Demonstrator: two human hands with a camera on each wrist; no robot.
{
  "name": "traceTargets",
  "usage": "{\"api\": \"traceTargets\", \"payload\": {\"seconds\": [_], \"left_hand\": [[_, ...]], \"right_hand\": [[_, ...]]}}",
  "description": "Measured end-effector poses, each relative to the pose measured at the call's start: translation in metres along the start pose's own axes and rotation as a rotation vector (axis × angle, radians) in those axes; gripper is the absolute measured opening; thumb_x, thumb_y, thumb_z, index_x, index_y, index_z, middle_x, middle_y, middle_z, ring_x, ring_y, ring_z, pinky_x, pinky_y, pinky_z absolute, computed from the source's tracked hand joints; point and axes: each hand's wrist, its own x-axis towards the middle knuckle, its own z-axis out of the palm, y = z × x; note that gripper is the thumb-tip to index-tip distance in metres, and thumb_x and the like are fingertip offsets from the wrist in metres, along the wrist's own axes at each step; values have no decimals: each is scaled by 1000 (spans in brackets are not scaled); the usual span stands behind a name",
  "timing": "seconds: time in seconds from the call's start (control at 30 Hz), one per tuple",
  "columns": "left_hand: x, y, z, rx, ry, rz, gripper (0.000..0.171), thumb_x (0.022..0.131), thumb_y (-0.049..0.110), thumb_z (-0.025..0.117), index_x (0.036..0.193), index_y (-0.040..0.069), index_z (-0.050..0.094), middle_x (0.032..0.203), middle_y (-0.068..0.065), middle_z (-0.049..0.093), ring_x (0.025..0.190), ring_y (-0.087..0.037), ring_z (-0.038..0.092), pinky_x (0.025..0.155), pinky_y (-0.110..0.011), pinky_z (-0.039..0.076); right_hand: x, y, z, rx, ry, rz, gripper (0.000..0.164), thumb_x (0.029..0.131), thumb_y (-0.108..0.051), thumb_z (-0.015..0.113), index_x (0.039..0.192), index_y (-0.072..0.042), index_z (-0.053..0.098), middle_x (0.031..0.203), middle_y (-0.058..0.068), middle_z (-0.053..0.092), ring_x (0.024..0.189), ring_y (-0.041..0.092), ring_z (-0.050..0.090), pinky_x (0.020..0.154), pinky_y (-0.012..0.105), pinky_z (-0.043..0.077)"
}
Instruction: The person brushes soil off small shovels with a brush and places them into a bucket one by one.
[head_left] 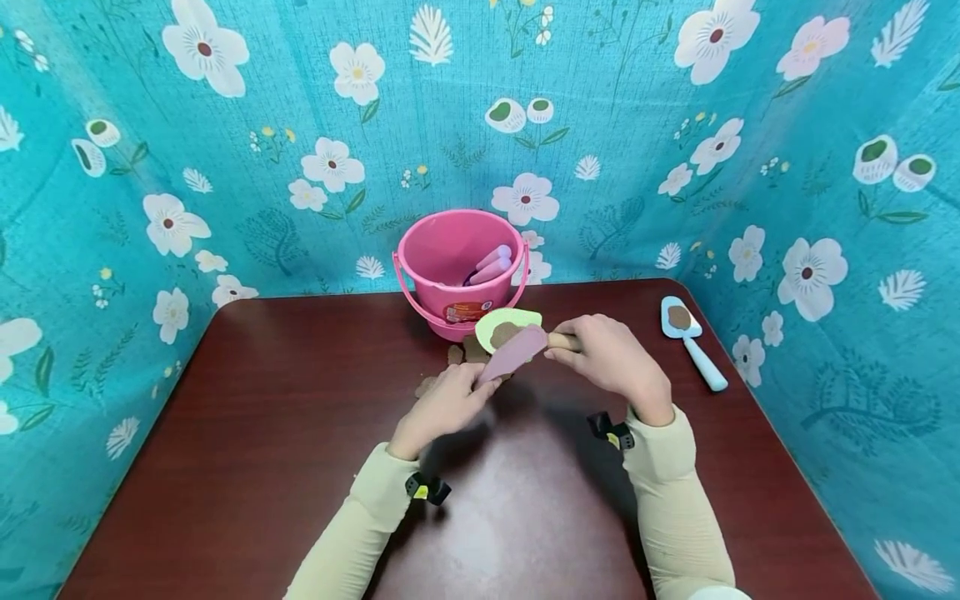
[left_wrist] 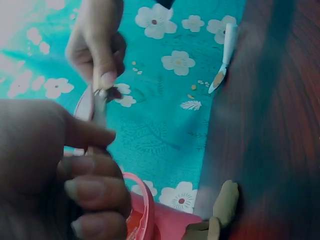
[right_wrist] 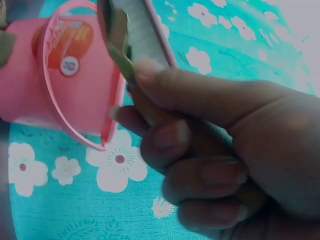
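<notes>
In the head view my left hand (head_left: 450, 402) pinches the near end of a mauve blade (head_left: 513, 353) between thumb and fingers. My right hand (head_left: 606, 354) grips a tan handle (head_left: 564, 342) at the blade's far end, fingers curled round it. A pale green scoop (head_left: 525, 318) with a brown lump (head_left: 505, 334) in it lies behind the blade and partly hidden by it. The right wrist view shows the handle running up to the green scoop's edge (right_wrist: 121, 61), with the mauve-rimmed piece beside it; I cannot tell which one the handle belongs to.
Behind the hands stands a pink bucket (head_left: 427, 292) with purple-handled tools (head_left: 491, 271) inside. Brown pieces (head_left: 455, 353) lie at its foot. A light blue shovel (head_left: 703, 363) holding a brown lump rests near the table's right edge. Flowered turquoise cloth (head_left: 450, 142) surrounds the dark table (head_left: 247, 433).
</notes>
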Motion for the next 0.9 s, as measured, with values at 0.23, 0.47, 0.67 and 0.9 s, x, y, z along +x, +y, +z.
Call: {"api": "traceTargets", "payload": {"seconds": [0.23,0.47,0.67,0.9], "left_hand": [[2,2,2,122,25,-94,21,90,34,57,73,22,53,59,4,49,51,-13,46,43,-29,38],[3,-11,0,110,25,-121,18,90,30,59,76,19,57,58,2,50,50,-14,46,43,-29,38],[3,-18,-6,91,27,-121,15,89,28,60,80,17,58,59,0,49,49,-14,45,42,-28,35],[2,-20,-14,130,17,-159,16,89,33,61,82,18,59,62,-1,50,52,-15,45,44,-30,36]], "right_hand": [[0,-3,0,-37,28,-58,20,82,-32,71,69,-23,60,55,-11,41,56,9,44,56,29,37],[1,0,4,-14,-14,-60,20,82,-33,71,69,-21,60,54,-10,43,57,9,45,57,29,39],[4,2,7,1,-29,-37,15,82,-32,71,73,-23,63,55,-10,47,58,10,48,57,30,40],[4,5,8,32,-60,-11,24,82,-32,71,65,-22,57,51,-10,35,53,9,40,54,30,36]]}}
